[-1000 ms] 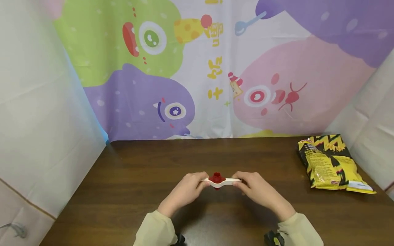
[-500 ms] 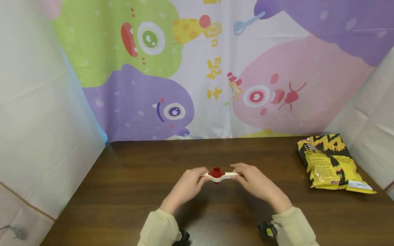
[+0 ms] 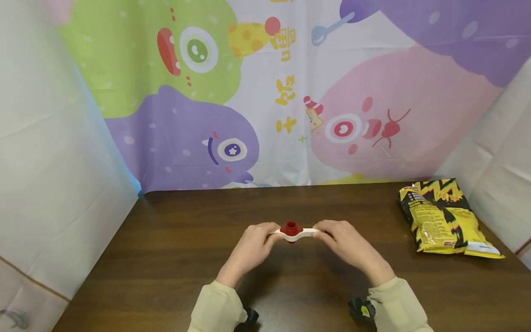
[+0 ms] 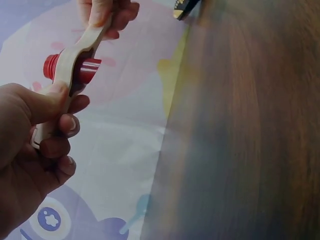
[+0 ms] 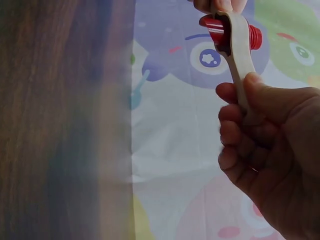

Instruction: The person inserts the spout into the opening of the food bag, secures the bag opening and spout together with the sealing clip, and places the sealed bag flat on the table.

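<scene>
A cream-white two-armed handle with a red centre piece (image 3: 292,228) is held up above the table, roughly level. One side of the red part is a threaded neck (image 5: 255,37); the other is a slant-cut tube (image 4: 90,70). My left hand (image 3: 253,246) grips the left arm of the handle, thumb on one side and fingers curled behind it. On the right arm, my right hand (image 3: 350,244) holds the same way, its thumb (image 5: 272,97) pressed along the cream surface. Both ends of the handle are partly covered by the fingers.
A yellow and black snack bag (image 3: 448,221) lies at the right rear of the dark wooden table (image 3: 186,240). Behind stands a cartoon-printed cloth (image 3: 286,161), with white sheets (image 3: 62,138) along both sides.
Both hands have risen slightly in the head view, moving away from the body with the two-armed handle. Their hold on it remains. The snack bag stays in place.
</scene>
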Tool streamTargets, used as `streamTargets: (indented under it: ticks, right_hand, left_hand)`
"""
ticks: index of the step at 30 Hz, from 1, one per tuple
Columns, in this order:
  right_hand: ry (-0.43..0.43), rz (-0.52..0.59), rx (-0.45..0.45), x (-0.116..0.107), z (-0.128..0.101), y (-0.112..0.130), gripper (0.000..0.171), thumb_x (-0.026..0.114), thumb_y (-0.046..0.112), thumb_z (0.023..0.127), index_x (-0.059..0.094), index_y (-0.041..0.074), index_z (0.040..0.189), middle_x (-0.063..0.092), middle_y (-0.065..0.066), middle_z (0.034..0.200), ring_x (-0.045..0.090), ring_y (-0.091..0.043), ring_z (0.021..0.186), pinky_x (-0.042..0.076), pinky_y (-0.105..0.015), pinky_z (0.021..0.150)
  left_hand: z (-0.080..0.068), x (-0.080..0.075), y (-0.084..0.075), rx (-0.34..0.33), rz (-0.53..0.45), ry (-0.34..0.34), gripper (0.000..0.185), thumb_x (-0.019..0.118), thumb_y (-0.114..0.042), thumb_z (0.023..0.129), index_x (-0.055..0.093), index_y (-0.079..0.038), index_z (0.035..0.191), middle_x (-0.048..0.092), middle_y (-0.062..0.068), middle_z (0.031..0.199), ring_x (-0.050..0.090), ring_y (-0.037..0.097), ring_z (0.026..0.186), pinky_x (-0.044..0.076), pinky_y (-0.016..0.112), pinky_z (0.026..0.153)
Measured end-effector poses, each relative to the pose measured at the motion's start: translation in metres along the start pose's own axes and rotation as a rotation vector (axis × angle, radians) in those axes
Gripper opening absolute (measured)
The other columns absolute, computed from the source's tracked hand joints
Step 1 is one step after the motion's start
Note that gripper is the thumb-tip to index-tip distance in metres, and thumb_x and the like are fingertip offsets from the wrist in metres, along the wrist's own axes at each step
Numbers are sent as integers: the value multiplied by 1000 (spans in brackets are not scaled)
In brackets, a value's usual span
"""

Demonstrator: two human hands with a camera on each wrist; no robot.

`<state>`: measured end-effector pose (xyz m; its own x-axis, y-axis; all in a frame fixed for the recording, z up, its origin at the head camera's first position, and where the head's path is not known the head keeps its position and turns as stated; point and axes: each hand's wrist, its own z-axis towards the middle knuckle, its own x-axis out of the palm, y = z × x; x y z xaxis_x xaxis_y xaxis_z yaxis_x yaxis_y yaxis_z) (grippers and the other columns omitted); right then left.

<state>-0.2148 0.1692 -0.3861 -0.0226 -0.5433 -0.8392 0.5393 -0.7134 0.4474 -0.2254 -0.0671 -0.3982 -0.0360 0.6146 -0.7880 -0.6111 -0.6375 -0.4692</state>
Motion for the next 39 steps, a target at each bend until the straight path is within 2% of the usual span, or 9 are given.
streamTargets:
  ticks: [5,10,23,32,39]
  right_hand:
    - [-35,-28,-21,0,0,2,7,61,22,86,64,16,87,56,7,73,41,-4,61,36,-22,57]
    - [-44,-46,-15,0,0,4,7,61,22,86,65,16,87,55,8,72,41,-3,61,36,-22,56]
    - [-114,-125,36,8,2,9,10,63,21,85,64,11,89,55,7,73,42,-7,60,37,-24,57]
    - [-137,-89,98,7,3,13,11,63,21,85,61,11,89,47,7,68,38,-6,57,33,-23,53]
    - [-132,-76,146,7,2,16,14,65,19,84,60,8,91,48,6,66,39,-8,56,34,-23,52]
  left_hand:
    - [-1,0,0,25,9,-47,11,62,-23,86,67,-13,87,64,-6,79,46,5,59,37,18,55]
    - [-1,0,0,27,12,-59,11,62,-22,85,67,-12,86,63,-6,74,43,5,56,36,18,53]
    - [-2,3,0,20,33,-116,9,65,-20,83,67,-11,83,61,-5,71,41,6,53,35,18,50]
    - [-1,1,-1,17,38,-118,8,65,-19,83,66,-11,83,61,-5,71,42,6,54,36,18,51]
    - [-1,3,-1,-5,32,-94,9,65,-21,83,66,-11,84,61,-4,72,42,6,54,36,19,51]
